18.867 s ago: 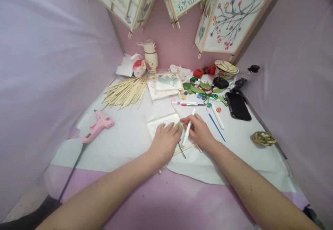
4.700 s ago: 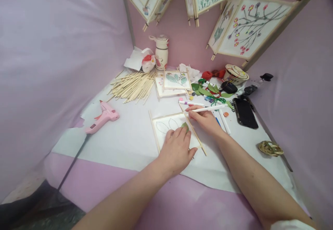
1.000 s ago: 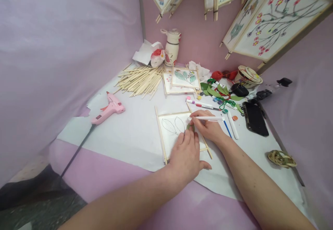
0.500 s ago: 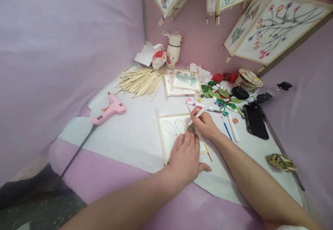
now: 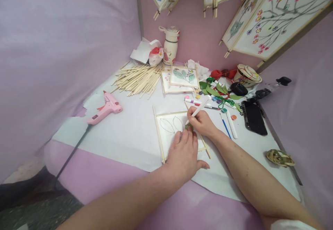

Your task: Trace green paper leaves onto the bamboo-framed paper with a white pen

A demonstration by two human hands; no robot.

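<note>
A white panel framed with thin wooden sticks lies on the paper-covered table, with leaf outlines drawn on its upper part. Across it rests my left hand, fingers stretched flat and thumb spread. Its fingertips press a green leaf onto the panel and cover most of it. My right hand is closed around a white marker pen, whose tip points down beside the leaf's edge. Whether the tip touches the panel I cannot tell.
A pink glue gun lies to the left, its cord trailing off the table. Behind are wooden sticks, a bottle and painted panels. Loose leaves, a brush and a phone lie rightward. Painted lanterns hang above.
The whole view has shifted slightly, so things sit a little higher and further left. The marker's tip has moved slightly along the leaf's upper edge; the left hand stays on the leaf.
</note>
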